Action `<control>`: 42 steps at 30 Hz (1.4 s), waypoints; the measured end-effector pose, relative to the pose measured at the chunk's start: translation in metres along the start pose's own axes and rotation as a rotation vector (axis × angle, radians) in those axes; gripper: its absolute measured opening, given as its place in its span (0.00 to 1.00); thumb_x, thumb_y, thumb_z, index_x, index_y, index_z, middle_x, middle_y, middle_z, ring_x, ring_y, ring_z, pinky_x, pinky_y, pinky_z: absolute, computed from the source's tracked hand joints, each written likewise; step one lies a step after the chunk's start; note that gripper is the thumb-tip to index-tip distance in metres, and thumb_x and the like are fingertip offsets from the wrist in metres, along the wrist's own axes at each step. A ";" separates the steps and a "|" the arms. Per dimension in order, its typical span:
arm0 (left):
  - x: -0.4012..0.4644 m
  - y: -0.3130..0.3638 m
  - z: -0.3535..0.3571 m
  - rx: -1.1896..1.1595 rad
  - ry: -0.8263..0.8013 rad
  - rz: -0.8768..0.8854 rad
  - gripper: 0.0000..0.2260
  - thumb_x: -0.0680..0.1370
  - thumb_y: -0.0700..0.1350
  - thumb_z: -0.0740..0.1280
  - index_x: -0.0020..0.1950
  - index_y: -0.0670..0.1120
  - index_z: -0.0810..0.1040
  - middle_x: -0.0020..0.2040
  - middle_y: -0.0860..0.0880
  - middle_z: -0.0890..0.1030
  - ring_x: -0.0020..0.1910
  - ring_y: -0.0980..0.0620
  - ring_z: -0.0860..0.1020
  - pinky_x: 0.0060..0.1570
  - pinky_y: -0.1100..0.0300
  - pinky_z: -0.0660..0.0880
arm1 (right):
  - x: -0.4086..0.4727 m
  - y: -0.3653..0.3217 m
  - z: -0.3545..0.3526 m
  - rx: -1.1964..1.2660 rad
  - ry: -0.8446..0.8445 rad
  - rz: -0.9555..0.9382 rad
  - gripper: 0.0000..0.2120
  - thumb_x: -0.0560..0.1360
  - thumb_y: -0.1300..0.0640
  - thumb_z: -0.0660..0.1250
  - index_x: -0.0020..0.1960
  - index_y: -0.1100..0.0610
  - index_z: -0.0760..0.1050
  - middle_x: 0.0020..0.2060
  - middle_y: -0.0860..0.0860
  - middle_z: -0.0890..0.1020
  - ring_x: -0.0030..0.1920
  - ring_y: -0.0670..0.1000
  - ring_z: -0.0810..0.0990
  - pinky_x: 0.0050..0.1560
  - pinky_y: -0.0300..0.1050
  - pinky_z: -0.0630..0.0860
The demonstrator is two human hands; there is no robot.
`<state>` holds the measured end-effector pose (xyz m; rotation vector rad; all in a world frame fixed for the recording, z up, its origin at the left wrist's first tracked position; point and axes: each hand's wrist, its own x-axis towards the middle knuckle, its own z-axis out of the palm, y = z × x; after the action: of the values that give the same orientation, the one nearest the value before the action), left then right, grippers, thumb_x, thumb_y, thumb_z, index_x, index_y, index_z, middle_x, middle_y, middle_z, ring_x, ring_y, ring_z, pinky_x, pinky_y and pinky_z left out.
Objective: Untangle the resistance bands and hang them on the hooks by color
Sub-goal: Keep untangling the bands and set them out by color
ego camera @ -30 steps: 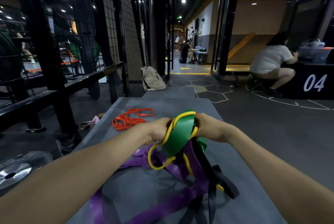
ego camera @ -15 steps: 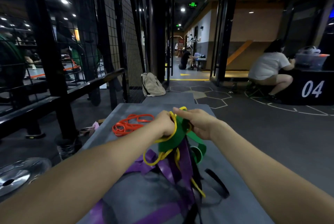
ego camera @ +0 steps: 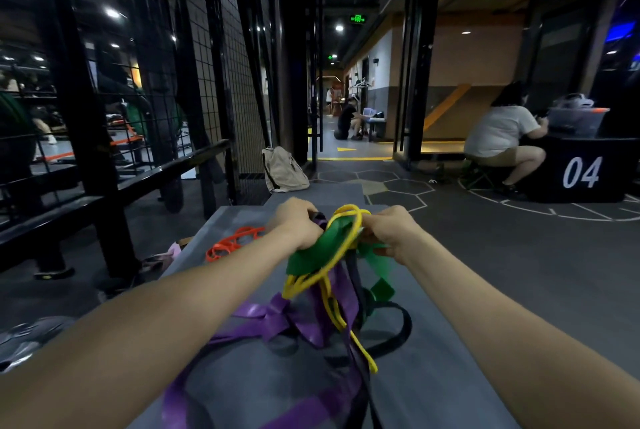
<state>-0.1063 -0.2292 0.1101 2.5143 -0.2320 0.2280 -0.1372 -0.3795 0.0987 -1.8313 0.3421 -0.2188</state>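
Resistance bands sit in one knot over the grey bench (ego camera: 433, 359); I see both of my forearms reaching forward and converging on the top of it. My left hand (ego camera: 299, 226), knuckles up and fingers curled, grips the green band (ego camera: 317, 253) together with dark strands at the knot's top. My right hand (ego camera: 389, 229) pinches the yellow band (ego camera: 348, 217), whose loop arches between the two fists and trails down toward me. The purple band (ego camera: 277, 319) and black band (ego camera: 398, 335) hang from the clump and spill across the bench. An orange band (ego camera: 233, 243) lies apart, left of my left wrist, on the same bench
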 end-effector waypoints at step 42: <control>0.034 -0.012 -0.078 -0.872 0.118 -0.148 0.14 0.61 0.35 0.79 0.38 0.42 0.75 0.43 0.41 0.81 0.41 0.46 0.81 0.47 0.48 0.80 | 0.009 -0.014 -0.007 -0.154 -0.019 -0.310 0.15 0.69 0.66 0.72 0.54 0.68 0.75 0.39 0.55 0.76 0.42 0.52 0.71 0.37 0.42 0.68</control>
<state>-0.0790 -0.1786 0.1740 1.6371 -0.0672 0.1646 -0.1298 -0.3853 0.1138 -2.0341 0.0603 -0.3983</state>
